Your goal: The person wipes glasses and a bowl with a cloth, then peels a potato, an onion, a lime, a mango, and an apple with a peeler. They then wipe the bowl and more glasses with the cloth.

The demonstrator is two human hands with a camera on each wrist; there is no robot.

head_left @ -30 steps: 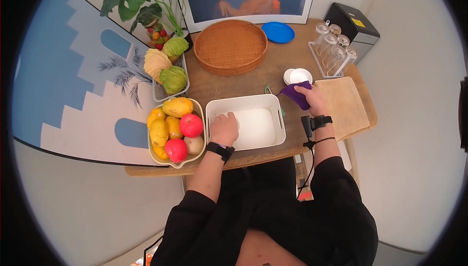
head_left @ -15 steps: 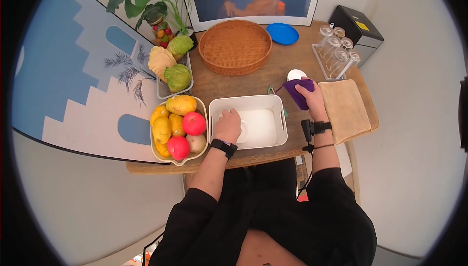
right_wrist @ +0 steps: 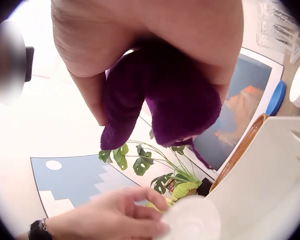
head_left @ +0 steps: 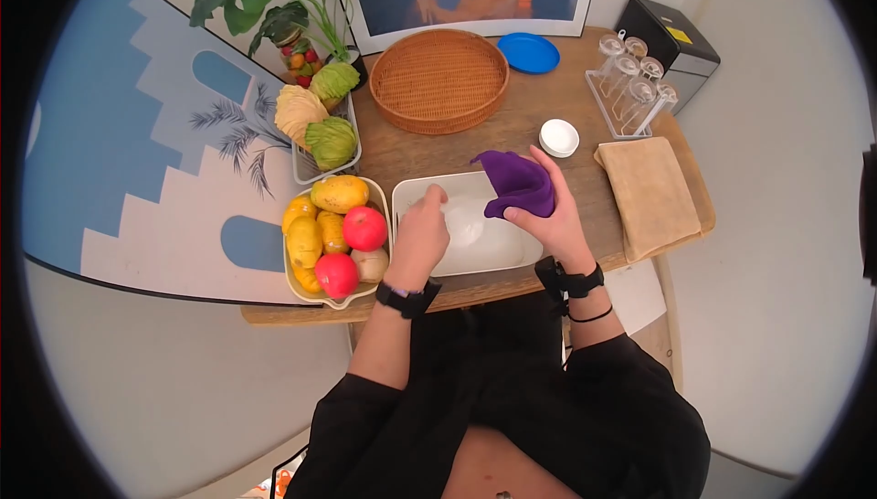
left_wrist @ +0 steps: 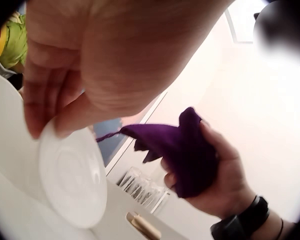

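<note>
My left hand [head_left: 422,236] pinches a small white dish [left_wrist: 72,175] by its rim, over the white rectangular basin [head_left: 416,190]. In the left wrist view the dish is tilted nearly on edge, with its round face showing. My right hand [head_left: 559,225] grips a bunched purple cloth [head_left: 519,186] above the basin's right end, a short way from the dish. A thin purple loop trails from the cloth, plain in the right wrist view.
Left of the basin, a cream bowl [head_left: 290,281] carries yellow and red fruit. Cabbages fill a grey basket [head_left: 300,168] behind it. Small white bowls [head_left: 559,138], a folded tan cloth [head_left: 647,193] and a glass rack [head_left: 630,133] stand right; a wicker tray [head_left: 438,88] lies at the back.
The left hand has risen from inside the basin with the dish. The right hand has brought the purple cloth leftward from near the white bowls to over the basin.
</note>
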